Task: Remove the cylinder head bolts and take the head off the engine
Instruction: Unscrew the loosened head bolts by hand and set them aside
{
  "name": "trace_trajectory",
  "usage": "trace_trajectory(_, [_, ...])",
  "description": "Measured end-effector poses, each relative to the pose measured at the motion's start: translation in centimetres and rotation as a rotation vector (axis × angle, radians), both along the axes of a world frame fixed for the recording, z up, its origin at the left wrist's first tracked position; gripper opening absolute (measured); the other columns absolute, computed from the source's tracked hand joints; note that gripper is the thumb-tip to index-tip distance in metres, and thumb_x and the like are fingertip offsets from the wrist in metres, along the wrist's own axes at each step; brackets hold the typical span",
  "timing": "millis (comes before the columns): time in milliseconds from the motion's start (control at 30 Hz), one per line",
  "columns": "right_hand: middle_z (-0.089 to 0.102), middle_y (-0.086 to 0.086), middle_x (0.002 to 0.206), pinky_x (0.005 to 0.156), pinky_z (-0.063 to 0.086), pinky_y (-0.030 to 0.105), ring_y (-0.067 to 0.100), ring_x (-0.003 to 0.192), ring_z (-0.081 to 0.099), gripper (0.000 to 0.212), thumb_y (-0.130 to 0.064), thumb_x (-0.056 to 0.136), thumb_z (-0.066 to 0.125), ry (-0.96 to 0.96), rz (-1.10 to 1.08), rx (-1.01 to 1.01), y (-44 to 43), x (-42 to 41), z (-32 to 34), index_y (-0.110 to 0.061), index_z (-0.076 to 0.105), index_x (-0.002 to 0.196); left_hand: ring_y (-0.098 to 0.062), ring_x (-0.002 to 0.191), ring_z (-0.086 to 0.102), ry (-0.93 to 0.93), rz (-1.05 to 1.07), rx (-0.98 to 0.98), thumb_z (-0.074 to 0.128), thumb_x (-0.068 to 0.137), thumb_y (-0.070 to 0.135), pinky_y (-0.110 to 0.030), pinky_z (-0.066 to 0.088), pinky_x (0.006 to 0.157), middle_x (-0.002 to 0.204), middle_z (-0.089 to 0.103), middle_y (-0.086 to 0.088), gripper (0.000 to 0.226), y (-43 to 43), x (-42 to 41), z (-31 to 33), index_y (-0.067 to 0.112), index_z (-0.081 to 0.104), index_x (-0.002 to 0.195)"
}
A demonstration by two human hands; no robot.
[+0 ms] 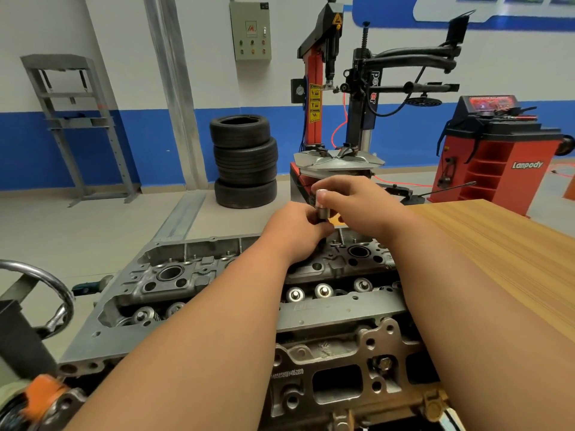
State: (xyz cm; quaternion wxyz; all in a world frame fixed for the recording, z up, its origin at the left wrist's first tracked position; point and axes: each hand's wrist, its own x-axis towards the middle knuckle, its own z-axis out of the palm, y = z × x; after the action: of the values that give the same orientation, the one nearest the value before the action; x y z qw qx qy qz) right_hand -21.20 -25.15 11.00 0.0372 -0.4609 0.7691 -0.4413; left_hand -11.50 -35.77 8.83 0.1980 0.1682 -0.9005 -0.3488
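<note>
Over the far edge of the engine: both hands meet above the cylinder head [217, 275], each on one silver socket [322, 208] that is held upright in the air.
Right hand [351, 202]: thumb and fingertips pinch the socket's upper part from the right.
Left hand [297, 227]: fingers are curled round the socket's lower end; whether they grip anything more underneath cannot be told.
Orange piece [337, 220]: shows just below and behind the socket, mostly hidden by the hands.
Cylinder head, place: it sits on the engine directly under both forearms, its top side open, with the wooden table [497, 244] just to its right.
Inside the head's open recess: round silver valve caps [323, 290] lie in a row. Five are in view, three to the right of the left forearm and two to its left; the forearm covers the stretch between.
Plug wells: two dark round wells show, one [170, 273] on the left and one near the hands.
Tyres [245, 161]: four, stacked in one pile on the floor beyond the engine.
Tyre changer [336, 104]: one, behind the hands, right of the pile.
Wheel balancer [497, 150]: one, red, far right; its side has open shelf compartments, contents too dim to tell.
Wall box [250, 31]: one, grey, with small lamps.
Press frame [77, 119]: one, grey, against the left wall.
Chrome handwheel [46, 290]: one, at the left edge beside the head.
</note>
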Motion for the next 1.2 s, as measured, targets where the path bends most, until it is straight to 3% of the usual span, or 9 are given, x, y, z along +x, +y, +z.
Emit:
trace_trajectory(167, [0.062, 0.001, 0.070, 0.051, 0.042, 0.025, 0.011, 0.060, 0.055, 0.043, -0.049, 0.075, 0.075, 0.121, -0.187, 0.027, -1.0, 0.2, -0.4, -0.010, 0.062, 0.086, -0.016, 0.067, 0.054, 0.017, 0.031, -0.018, 0.071, 0.084, 0.033, -0.029, 0.041, 0.058, 0.073, 0.065, -0.007, 0.020, 0.4, -0.3, 0.2, 0.014, 0.067, 0.080])
trace_trajectory(367, [0.070, 0.000, 0.079, 0.065, 0.050, 0.032, 0.017, 0.076, 0.064, 0.014, -0.038, 0.084, 0.069, 0.075, -0.011, 0.003, 0.3, 0.0, 0.1, -0.024, 0.069, 0.084, -0.028, 0.090, 0.065, -0.012, -0.053, 0.065, 0.067, 0.089, 0.025, -0.040, 0.051, 0.082, 0.095, 0.071, -0.015, 0.018, -0.1, 0.4, -0.1, 0.012, 0.072, 0.099])
trace_trajectory(533, [0.062, -0.006, 0.062, 0.052, 0.044, 0.023, 0.005, 0.055, 0.055, 0.034, -0.047, 0.080, 0.068, 0.028, -0.126, 0.025, -0.8, 0.2, -0.2, -0.015, 0.058, 0.074, -0.016, 0.058, 0.050, -0.023, 0.103, -0.054, 0.072, 0.083, 0.038, -0.028, 0.036, 0.052, 0.059, 0.055, 0.000, 0.033, 0.1, -0.5, 0.1, 0.013, 0.059, 0.066])
trace_trajectory(700, [0.064, 0.001, 0.067, 0.052, 0.044, 0.025, 0.012, 0.059, 0.056, 0.036, -0.043, 0.081, 0.071, 0.088, -0.134, -0.004, -0.7, 0.4, -0.2, -0.009, 0.061, 0.073, -0.011, 0.049, 0.040, -0.009, 0.087, 0.000, 0.073, 0.081, 0.039, -0.025, 0.030, 0.050, 0.049, 0.043, 0.006, 0.044, 0.1, -0.6, -0.2, 0.019, 0.046, 0.053])
trace_trajectory(800, [0.070, -0.003, 0.075, 0.068, 0.048, 0.028, 0.006, 0.070, 0.061, 0.018, -0.032, 0.089, 0.061, -0.031, 0.035, -0.019, 0.1, 0.1, 0.0, -0.019, 0.072, 0.082, -0.015, 0.071, 0.058, -0.027, 0.003, 0.004, 0.072, 0.083, 0.034, -0.030, 0.045, 0.064, 0.072, 0.062, 0.003, 0.019, -0.1, -0.2, -0.4, 0.018, 0.065, 0.078])
trace_trajectory(900, [0.066, -0.009, 0.071, 0.060, 0.046, 0.019, -0.003, 0.060, 0.058, 0.020, -0.036, 0.089, 0.059, -0.089, 0.031, 0.004, -0.4, 0.2, -0.2, -0.019, 0.068, 0.085, -0.024, 0.107, 0.054, -0.048, 0.008, -0.040, 0.069, 0.086, 0.034, -0.040, 0.047, 0.092, 0.100, 0.067, -0.004, 0.023, -0.2, -0.3, -0.5, 0.019, 0.071, 0.102])
trace_trajectory(1000, [0.057, -0.012, 0.052, 0.041, 0.038, 0.013, -0.003, 0.044, 0.050, 0.035, -0.047, 0.080, 0.070, 0.005, -0.120, 0.021, -1.3, 0.5, -0.5, -0.019, 0.053, 0.066, -0.025, 0.101, 0.052, -0.019, 0.085, -0.025, 0.073, 0.082, 0.037, -0.039, 0.050, 0.085, 0.090, 0.063, -0.005, 0.026, -0.1, -0.8, -0.3, 0.015, 0.067, 0.094])
trace_trajectory(1133, [0.064, 0.001, 0.067, 0.049, 0.042, 0.019, 0.008, 0.057, 0.055, 0.034, -0.041, 0.080, 0.072, 0.021, -0.111, -0.027, -0.7, 0.3, -0.3, -0.009, 0.061, 0.073, -0.020, 0.080, 0.045, -0.068, 0.098, -0.012, 0.070, 0.084, 0.040, -0.031, 0.041, 0.069, 0.054, 0.053, 0.007, 0.042, 0.0, -0.7, -0.4, 0.022, 0.058, 0.048])
trace_trajectory(1200, [0.070, -0.003, 0.075, 0.060, 0.044, 0.023, 0.005, 0.065, 0.059, 0.016, -0.034, 0.086, 0.065, -0.039, -0.021, -0.033, -0.2, 0.1, -0.1, -0.020, 0.070, 0.081, -0.023, 0.097, 0.050, -0.063, 0.061, -0.014, 0.064, 0.088, 0.042, -0.036, 0.045, 0.084, 0.075, 0.065, 0.002, 0.026, -0.3, -0.5, -0.4, 0.025, 0.071, 0.070])
